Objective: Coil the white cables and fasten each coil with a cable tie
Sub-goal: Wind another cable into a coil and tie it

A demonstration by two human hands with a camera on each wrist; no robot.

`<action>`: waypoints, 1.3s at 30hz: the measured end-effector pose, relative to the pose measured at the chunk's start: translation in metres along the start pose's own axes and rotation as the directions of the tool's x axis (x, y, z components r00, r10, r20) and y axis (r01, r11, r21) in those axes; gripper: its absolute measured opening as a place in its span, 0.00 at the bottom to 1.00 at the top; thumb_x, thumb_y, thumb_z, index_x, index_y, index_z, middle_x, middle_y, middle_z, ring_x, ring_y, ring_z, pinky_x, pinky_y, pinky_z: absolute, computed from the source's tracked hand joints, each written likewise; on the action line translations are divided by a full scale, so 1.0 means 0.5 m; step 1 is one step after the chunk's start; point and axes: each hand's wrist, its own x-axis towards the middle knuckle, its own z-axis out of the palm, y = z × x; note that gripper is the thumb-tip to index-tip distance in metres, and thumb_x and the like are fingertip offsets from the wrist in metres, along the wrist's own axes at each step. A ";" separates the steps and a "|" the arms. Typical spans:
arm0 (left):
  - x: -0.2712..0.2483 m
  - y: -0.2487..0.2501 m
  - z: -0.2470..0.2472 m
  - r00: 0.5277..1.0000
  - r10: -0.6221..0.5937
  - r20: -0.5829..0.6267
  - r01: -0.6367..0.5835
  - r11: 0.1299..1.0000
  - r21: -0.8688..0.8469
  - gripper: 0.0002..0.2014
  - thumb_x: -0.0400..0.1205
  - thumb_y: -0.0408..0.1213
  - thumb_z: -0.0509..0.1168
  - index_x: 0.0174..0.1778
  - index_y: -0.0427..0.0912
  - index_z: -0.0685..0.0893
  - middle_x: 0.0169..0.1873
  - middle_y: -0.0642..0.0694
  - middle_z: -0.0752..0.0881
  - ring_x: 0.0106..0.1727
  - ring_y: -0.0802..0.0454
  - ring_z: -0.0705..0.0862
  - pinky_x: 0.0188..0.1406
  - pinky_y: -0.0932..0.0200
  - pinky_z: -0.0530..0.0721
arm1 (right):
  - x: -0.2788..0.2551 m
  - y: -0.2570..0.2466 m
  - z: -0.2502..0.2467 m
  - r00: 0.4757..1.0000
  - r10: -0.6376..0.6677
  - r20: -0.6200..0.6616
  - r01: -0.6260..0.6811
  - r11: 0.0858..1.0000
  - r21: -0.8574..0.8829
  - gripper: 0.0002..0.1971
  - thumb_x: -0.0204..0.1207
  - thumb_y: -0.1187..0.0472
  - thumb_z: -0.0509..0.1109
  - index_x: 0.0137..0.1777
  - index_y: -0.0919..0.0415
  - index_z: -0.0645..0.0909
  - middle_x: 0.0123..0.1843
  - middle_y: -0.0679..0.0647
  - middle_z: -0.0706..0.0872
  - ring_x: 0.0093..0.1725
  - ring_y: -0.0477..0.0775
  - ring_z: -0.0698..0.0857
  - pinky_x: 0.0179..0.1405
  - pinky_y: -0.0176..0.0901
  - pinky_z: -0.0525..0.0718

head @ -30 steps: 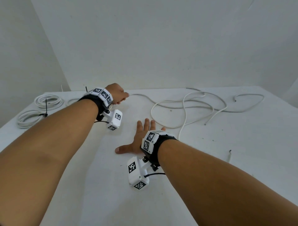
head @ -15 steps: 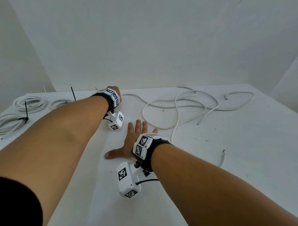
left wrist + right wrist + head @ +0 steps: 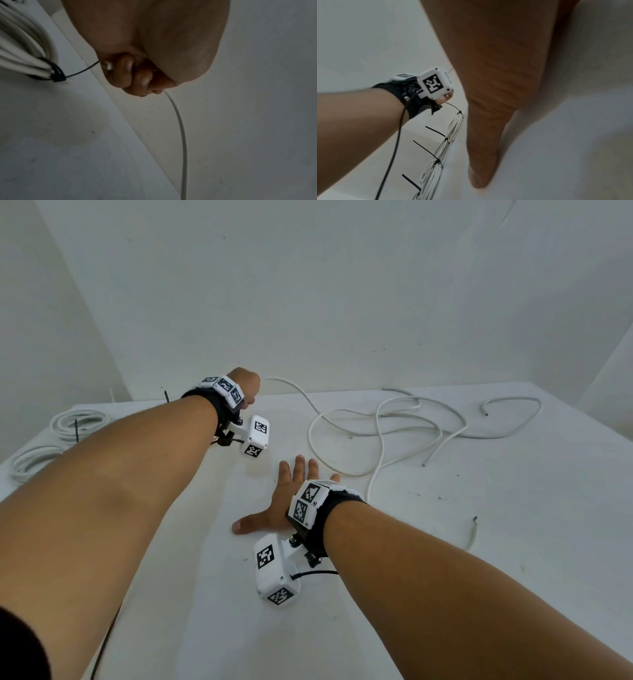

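Note:
A long white cable (image 3: 394, 422) lies in loose loops across the far right of the table. My left hand (image 3: 248, 385) is a fist at the far middle, gripping one end of it; the cable (image 3: 180, 121) leaves my curled fingers (image 3: 130, 75) and its cut tip shows beside them. My right hand (image 3: 291, 491) lies flat on the table, fingers spread, holding nothing; its thumb (image 3: 481, 148) presses the surface. Tied coils (image 3: 75, 422) (image 3: 453, 128) with black cable ties (image 3: 56, 73) lie at the far left. One tie's tail reaches toward my left hand.
The white table (image 3: 513, 542) meets white walls at the back and left. A short thin strip (image 3: 474, 532) lies to the right of my right arm. Another coil (image 3: 30, 463) sits near the left edge. A black wire hangs from my left wrist camera (image 3: 435, 83).
My left hand has risen a little with the cable end, so the cable now lifts off the table beside it. The right hand stays flat in place. The head view has shifted.

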 end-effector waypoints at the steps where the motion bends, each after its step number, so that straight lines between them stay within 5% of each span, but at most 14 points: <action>1: -0.016 0.009 -0.010 0.998 0.045 -0.037 -0.049 0.990 -0.129 0.16 0.86 0.28 0.56 0.31 0.41 0.71 0.29 0.44 0.76 0.27 0.48 0.74 0.24 0.62 0.70 | 0.000 0.000 -0.003 1.000 0.001 -0.005 -0.001 1.000 -0.006 0.74 0.52 0.14 0.66 0.84 0.53 0.26 0.86 0.56 0.25 0.85 0.63 0.28 0.78 0.80 0.34; 6: -0.091 -0.021 -0.033 1.000 -0.005 -0.026 -0.011 0.825 -0.565 0.10 0.79 0.30 0.53 0.34 0.46 0.64 0.26 0.48 0.63 0.18 0.54 0.56 0.16 0.69 0.52 | 0.016 0.002 -0.004 1.000 -0.006 -0.012 0.006 0.999 -0.033 0.77 0.46 0.12 0.64 0.85 0.53 0.28 0.86 0.58 0.28 0.85 0.65 0.30 0.80 0.78 0.41; 11: -0.161 -0.096 -0.068 0.995 -0.097 -0.005 0.042 0.473 -0.880 0.09 0.73 0.31 0.57 0.31 0.46 0.63 0.22 0.52 0.63 0.18 0.56 0.57 0.15 0.68 0.55 | 0.008 0.008 -0.004 0.999 -0.015 -0.047 0.015 1.000 -0.005 0.76 0.48 0.14 0.67 0.86 0.54 0.32 0.87 0.59 0.31 0.86 0.65 0.33 0.83 0.72 0.45; 16: -0.243 -0.165 -0.105 0.994 -0.077 0.081 0.100 0.296 -0.950 0.14 0.81 0.39 0.58 0.29 0.46 0.66 0.19 0.53 0.61 0.15 0.57 0.59 0.13 0.69 0.59 | 0.002 0.015 -0.025 0.995 -0.023 -0.096 0.022 1.000 -0.006 0.67 0.54 0.17 0.68 0.87 0.53 0.48 0.88 0.60 0.48 0.86 0.67 0.49 0.82 0.67 0.57; 18: -0.284 -0.181 -0.110 0.985 0.005 0.171 0.162 0.289 -0.943 0.19 0.85 0.43 0.56 0.27 0.46 0.67 0.17 0.53 0.60 0.14 0.58 0.59 0.13 0.67 0.56 | -0.010 0.008 -0.039 0.990 -0.039 -0.132 0.044 0.998 0.038 0.55 0.61 0.23 0.69 0.83 0.57 0.63 0.82 0.61 0.64 0.81 0.66 0.65 0.77 0.62 0.69; 20: -0.319 -0.187 -0.105 0.969 0.083 0.233 0.193 0.334 -0.923 0.22 0.87 0.46 0.54 0.25 0.47 0.68 0.16 0.53 0.60 0.13 0.58 0.58 0.13 0.65 0.55 | -0.017 0.003 -0.054 0.948 -0.099 -0.302 0.158 0.972 0.175 0.32 0.74 0.37 0.71 0.70 0.61 0.80 0.71 0.60 0.81 0.70 0.63 0.79 0.67 0.47 0.78; 22: -0.352 -0.195 -0.095 0.957 0.134 0.256 0.196 0.350 -0.916 0.23 0.87 0.46 0.54 0.24 0.47 0.68 0.16 0.53 0.60 0.12 0.58 0.58 0.12 0.65 0.56 | -0.034 -0.008 -0.064 0.807 -0.041 -0.589 0.335 0.853 0.400 0.12 0.78 0.54 0.71 0.55 0.61 0.85 0.58 0.56 0.87 0.58 0.57 0.85 0.56 0.42 0.81; 24: -0.380 -0.197 -0.081 0.944 0.183 0.276 0.202 0.343 -0.917 0.22 0.86 0.46 0.55 0.25 0.47 0.67 0.15 0.54 0.59 0.12 0.58 0.58 0.10 0.66 0.57 | -0.051 -0.025 -0.067 0.625 0.051 -0.779 0.479 0.762 0.435 0.10 0.78 0.61 0.68 0.58 0.59 0.81 0.60 0.55 0.82 0.58 0.56 0.82 0.58 0.49 0.81; 25: -0.393 -0.196 -0.074 0.932 0.215 0.291 0.208 0.339 -0.917 0.21 0.85 0.46 0.56 0.25 0.46 0.67 0.15 0.54 0.59 0.12 0.58 0.58 0.09 0.66 0.58 | -0.052 -0.034 -0.065 0.592 0.039 -0.805 0.498 0.767 0.404 0.13 0.79 0.61 0.67 0.63 0.57 0.79 0.64 0.54 0.80 0.62 0.57 0.80 0.60 0.53 0.80; 27: -0.420 -0.189 -0.063 0.896 0.302 0.327 0.221 0.336 -0.916 0.20 0.82 0.47 0.59 0.24 0.46 0.67 0.14 0.54 0.60 0.14 0.57 0.55 0.10 0.65 0.58 | -0.048 -0.050 -0.057 0.645 -0.069 -0.761 0.474 0.817 0.327 0.17 0.82 0.58 0.63 0.71 0.51 0.75 0.70 0.52 0.78 0.68 0.58 0.76 0.63 0.56 0.77; 29: -0.446 -0.176 -0.058 0.849 0.401 0.344 0.227 0.311 -0.923 0.19 0.79 0.47 0.61 0.23 0.46 0.69 0.13 0.54 0.60 0.18 0.57 0.52 0.12 0.64 0.58 | -0.043 -0.056 -0.044 0.726 -0.162 -0.668 0.480 0.816 0.323 0.15 0.85 0.54 0.58 0.70 0.45 0.76 0.63 0.49 0.85 0.62 0.55 0.81 0.63 0.58 0.79; 33: -0.481 -0.142 -0.061 0.841 0.509 0.182 0.156 0.095 -0.983 0.17 0.81 0.44 0.60 0.26 0.45 0.73 0.16 0.55 0.60 0.19 0.58 0.54 0.15 0.65 0.59 | -0.054 -0.050 -0.013 0.761 -0.260 -0.595 0.581 0.680 0.446 0.15 0.88 0.52 0.55 0.61 0.50 0.83 0.35 0.46 0.88 0.38 0.48 0.84 0.49 0.49 0.84; 37: -0.484 -0.115 -0.082 0.911 0.385 -0.146 -0.036 -0.280 -0.959 0.17 0.84 0.38 0.56 0.28 0.42 0.75 0.19 0.53 0.65 0.18 0.56 0.62 0.17 0.63 0.61 | -0.071 -0.054 0.004 0.752 -0.307 -0.583 0.604 0.675 0.424 0.17 0.88 0.50 0.55 0.61 0.52 0.85 0.30 0.49 0.83 0.30 0.47 0.81 0.38 0.42 0.79; 39: -0.476 -0.116 -0.099 0.919 0.259 -0.297 -0.183 -0.386 -0.904 0.20 0.88 0.36 0.53 0.28 0.42 0.75 0.20 0.52 0.66 0.19 0.55 0.64 0.19 0.63 0.62 | -0.069 -0.046 0.007 0.738 -0.293 -0.608 0.602 0.693 0.397 0.16 0.88 0.50 0.57 0.61 0.52 0.85 0.31 0.48 0.82 0.31 0.49 0.81 0.38 0.44 0.79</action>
